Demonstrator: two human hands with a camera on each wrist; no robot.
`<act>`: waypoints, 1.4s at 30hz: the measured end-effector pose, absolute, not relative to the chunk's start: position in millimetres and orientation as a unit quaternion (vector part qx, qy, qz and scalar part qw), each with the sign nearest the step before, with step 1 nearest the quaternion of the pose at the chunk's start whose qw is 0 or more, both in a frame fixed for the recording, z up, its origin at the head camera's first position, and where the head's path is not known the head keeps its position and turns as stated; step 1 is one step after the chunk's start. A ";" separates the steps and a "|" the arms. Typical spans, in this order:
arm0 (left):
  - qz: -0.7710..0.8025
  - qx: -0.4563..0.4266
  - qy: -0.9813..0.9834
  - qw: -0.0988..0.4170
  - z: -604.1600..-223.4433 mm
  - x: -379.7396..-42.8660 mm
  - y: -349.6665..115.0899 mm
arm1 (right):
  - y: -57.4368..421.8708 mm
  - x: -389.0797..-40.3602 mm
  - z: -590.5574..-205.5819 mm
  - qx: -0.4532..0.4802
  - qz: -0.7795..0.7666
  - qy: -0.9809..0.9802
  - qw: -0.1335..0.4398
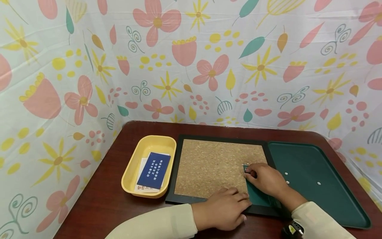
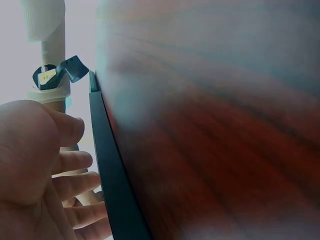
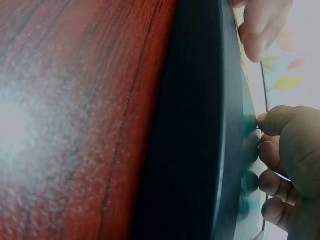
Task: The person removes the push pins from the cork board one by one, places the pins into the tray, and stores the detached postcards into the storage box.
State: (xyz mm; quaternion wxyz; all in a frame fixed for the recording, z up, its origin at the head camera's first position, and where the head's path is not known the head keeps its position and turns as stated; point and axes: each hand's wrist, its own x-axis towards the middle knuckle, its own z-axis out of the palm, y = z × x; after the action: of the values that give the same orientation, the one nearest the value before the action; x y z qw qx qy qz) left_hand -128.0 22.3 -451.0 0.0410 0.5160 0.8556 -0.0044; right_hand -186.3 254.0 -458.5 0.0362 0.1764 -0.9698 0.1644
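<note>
A cork board (image 1: 215,172) in a black frame lies on the table. At its lower right is a glossy green sheet (image 1: 256,196), partly hidden. My right hand (image 1: 267,179) is over the sheet, fingers curled, with thumb and forefinger tips at the upper left corner. Whether they pinch something small there is hidden. In the right wrist view that hand's fingers (image 3: 270,182) are mirrored in the green surface. My left hand (image 1: 222,207) rests across the board's front edge with loosely extended fingers; the left wrist view shows it beside the black frame (image 2: 112,170).
A yellow basket (image 1: 130,181) to the left holds a blue card (image 1: 154,171) with white characters and paler cards under it. On the right, a green tray (image 1: 337,199) carries several small white pieces (image 1: 319,183). A floral curtain (image 1: 191,86) hangs behind the table.
</note>
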 end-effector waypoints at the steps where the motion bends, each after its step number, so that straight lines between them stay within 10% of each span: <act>1: -0.008 0.516 0.856 0.041 -450.6 -128.0 22.7 | 253.8 -186.2 -458.3 0.176 0.163 -0.970 0.038; 42: -0.053 0.499 0.863 0.055 -444.0 -126.9 34.4 | 247.8 -185.2 -462.9 0.161 0.142 -0.975 0.056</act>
State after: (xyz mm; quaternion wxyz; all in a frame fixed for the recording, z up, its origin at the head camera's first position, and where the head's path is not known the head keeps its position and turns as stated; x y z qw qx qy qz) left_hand -126.9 34.4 -444.0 0.0548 0.4992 0.8631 -0.0530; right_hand -185.2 247.8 -462.9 0.0555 0.1612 -0.9750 0.1424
